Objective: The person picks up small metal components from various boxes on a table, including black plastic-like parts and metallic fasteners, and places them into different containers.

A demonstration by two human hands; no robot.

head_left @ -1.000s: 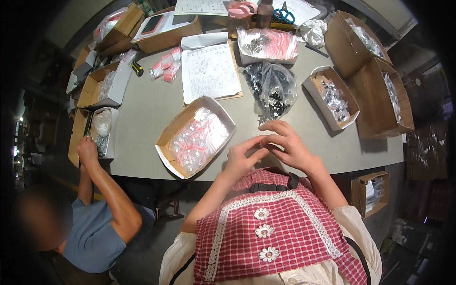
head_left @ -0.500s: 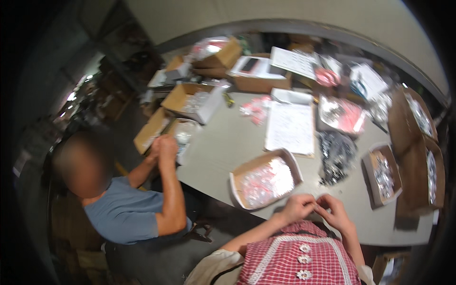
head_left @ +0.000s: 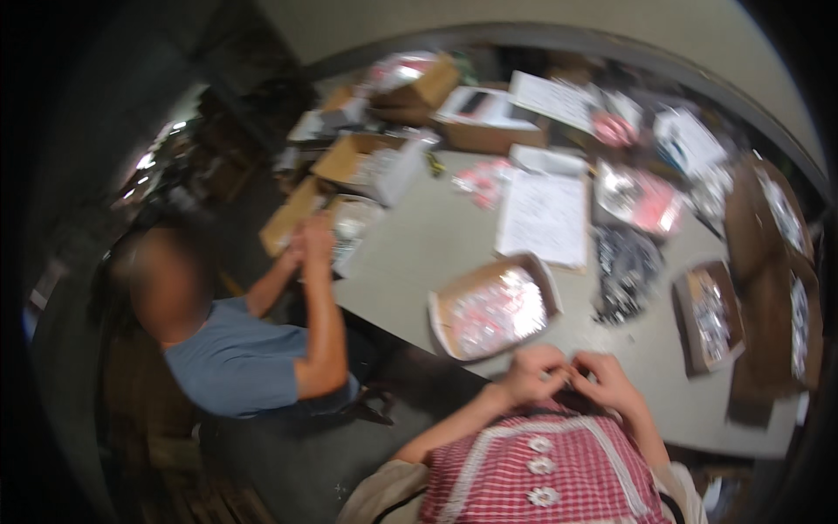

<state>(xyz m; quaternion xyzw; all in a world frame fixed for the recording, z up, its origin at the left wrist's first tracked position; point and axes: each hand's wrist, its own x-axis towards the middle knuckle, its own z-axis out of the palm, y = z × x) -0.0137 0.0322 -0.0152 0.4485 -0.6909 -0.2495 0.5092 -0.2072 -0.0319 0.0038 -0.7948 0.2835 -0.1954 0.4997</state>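
Close to the table's front edge, my left hand point(head_left: 534, 374) and my right hand point(head_left: 601, 379) meet with fingers pinched together. Whatever lies between the fingertips is too small and blurred to name. Just beyond my left hand stands an open cardboard box point(head_left: 443, 325) with shiny clear packets point(head_left: 499, 311), some showing pink. A clear bag of small black parts point(head_left: 625, 272) lies farther off, beyond my right hand. To the right of that bag is a narrower box point(head_left: 686, 342) with silvery packets in it.
A co-worker in a blue shirt point(head_left: 253, 358) sits at the left with both hands point(head_left: 312, 240) together. A clipboard with a paper sheet point(head_left: 543, 218) lies mid-table. Pink pieces point(head_left: 482, 182) and open boxes point(head_left: 362, 162) are beyond. Tall brown cartons point(head_left: 768, 306) line the right side.
The whole view has shifted, so the table's things sit slightly higher and farther right. My hands stay together, with small finger movements. The co-worker's hands remain together.
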